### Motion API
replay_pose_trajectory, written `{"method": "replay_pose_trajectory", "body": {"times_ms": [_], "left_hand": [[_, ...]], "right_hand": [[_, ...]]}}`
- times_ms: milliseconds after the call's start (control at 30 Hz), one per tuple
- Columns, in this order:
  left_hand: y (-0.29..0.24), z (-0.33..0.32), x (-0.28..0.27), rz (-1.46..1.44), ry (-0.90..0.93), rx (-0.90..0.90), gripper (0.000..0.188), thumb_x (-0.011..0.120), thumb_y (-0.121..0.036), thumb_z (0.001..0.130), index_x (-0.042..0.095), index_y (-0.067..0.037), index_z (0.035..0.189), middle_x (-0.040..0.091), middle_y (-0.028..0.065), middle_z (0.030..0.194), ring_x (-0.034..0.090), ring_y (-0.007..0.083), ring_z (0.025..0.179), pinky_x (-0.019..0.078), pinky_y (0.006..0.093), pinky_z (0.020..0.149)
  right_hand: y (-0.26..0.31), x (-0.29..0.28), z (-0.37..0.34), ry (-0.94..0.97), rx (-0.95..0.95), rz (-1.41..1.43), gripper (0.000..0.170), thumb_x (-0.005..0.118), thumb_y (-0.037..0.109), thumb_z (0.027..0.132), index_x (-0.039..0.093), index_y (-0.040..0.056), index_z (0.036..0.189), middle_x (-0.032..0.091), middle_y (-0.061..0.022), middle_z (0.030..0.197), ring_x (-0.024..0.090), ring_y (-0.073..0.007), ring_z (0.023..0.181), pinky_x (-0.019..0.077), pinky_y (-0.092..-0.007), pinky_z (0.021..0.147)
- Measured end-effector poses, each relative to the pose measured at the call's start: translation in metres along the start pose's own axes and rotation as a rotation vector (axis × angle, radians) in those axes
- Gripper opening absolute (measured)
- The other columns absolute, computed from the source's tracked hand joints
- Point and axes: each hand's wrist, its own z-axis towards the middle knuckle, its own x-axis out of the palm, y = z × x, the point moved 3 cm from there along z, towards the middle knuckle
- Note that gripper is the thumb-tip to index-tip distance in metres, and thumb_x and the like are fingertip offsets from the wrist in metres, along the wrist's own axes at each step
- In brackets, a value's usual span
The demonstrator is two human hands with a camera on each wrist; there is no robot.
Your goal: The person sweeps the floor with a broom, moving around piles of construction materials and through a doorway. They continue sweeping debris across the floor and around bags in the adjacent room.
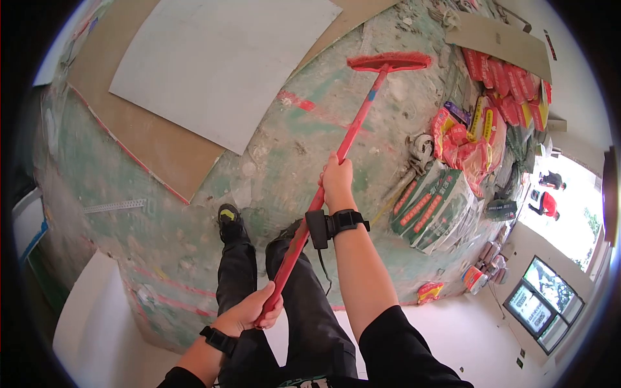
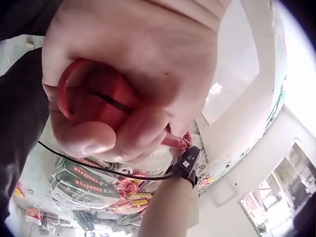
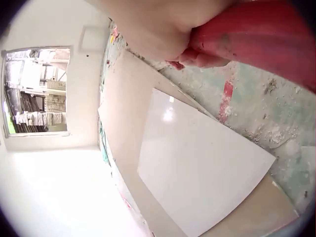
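A red broom (image 1: 356, 129) runs diagonally across the head view, its wide bristled head on the dusty floor at the top. My left hand (image 1: 255, 309) grips the pole near its lower end; in the left wrist view its fingers (image 2: 143, 128) curl round the hollow red pole end (image 2: 106, 96). Farther up, my right hand (image 1: 337, 181) is wrapped round the pole. The right wrist view shows part of that hand (image 3: 163, 29) against the red pole (image 3: 261, 39), with most of its fingers hidden.
White board (image 1: 220, 71) lies over brown boards (image 1: 149, 149) at the upper left. Red bags (image 1: 475, 142), green-and-white sacks (image 1: 433, 207) and rubble line the right side. Two feet stand near the middle, one shoe (image 1: 231, 220) plainly visible. People are outside the opening at the far right.
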Motion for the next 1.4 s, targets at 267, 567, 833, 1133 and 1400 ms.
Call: {"method": "replay_pose_trajectory", "body": {"times_ms": [267, 567, 833, 1133, 1400], "left_hand": [[-0.015, 0.017, -0.008, 0.214, -0.319, 0.094, 0.043, 0.038, -0.052, 0.086, 0.04, -0.01, 0.074, 0.037, -0.003, 0.051, 0.033, 0.0058, 0.038, 0.0291, 0.0216, 0.037], [0.018, -0.068, -0.02, 0.198, -0.494, 0.121, 0.04, 0.035, -0.048, 0.089, 0.042, -0.012, 0.072, 0.034, -0.005, 0.049, 0.03, 0.0051, 0.036, 0.0257, 0.0206, 0.036], [0.103, -0.179, -0.027, 0.165, -0.649, 0.016, 0.042, 0.033, -0.047, 0.089, 0.043, -0.01, 0.071, 0.035, -0.0022, 0.047, 0.033, 0.0086, 0.035, 0.0293, 0.0229, 0.036], [0.109, -0.21, -0.025, 0.667, -0.912, 0.01, 0.042, 0.044, -0.041, 0.087, 0.05, -0.003, 0.068, 0.046, 0.0035, 0.052, 0.045, 0.0134, 0.043, 0.037, 0.0278, 0.042], [0.007, -0.117, 0.005, 1.344, -0.889, 0.161, 0.044, 0.047, -0.04, 0.085, 0.055, 0.002, 0.075, 0.055, 0.0222, 0.066, 0.055, 0.038, 0.065, 0.0414, 0.0409, 0.057]], "right_hand": [[-0.035, 0.021, 0.011, -0.2, -0.088, -0.602, 0.03, 0.048, 0.021, 0.083, 0.04, -0.0044, 0.096, 0.055, -0.0304, 0.088, 0.054, -0.0447, 0.083, 0.0441, -0.0464, 0.072], [-0.062, 0.061, -0.069, -0.137, -0.127, -0.619, 0.029, 0.046, 0.02, 0.082, 0.039, -0.0043, 0.095, 0.055, -0.0313, 0.084, 0.054, -0.0455, 0.081, 0.044, -0.0477, 0.07], [-0.112, 0.075, -0.204, 0.001, -0.01, -0.571, 0.031, 0.049, 0.022, 0.082, 0.038, -0.0055, 0.091, 0.055, -0.0319, 0.079, 0.054, -0.0457, 0.076, 0.0441, -0.0476, 0.068], [-0.108, 0.038, -0.239, 0.022, 0.28, 0.066, 0.024, 0.047, 0.024, 0.087, 0.036, 0.0025, 0.087, 0.044, -0.0058, 0.058, 0.043, -0.0141, 0.038, 0.0407, -0.0279, 0.034], [-0.099, -0.013, -0.114, -0.12, 0.206, 0.304, 0.021, 0.043, 0.023, 0.088, 0.036, 0.0047, 0.081, 0.042, -0.0047, 0.055, 0.04, -0.0141, 0.036, 0.0351, -0.0278, 0.03]]}}
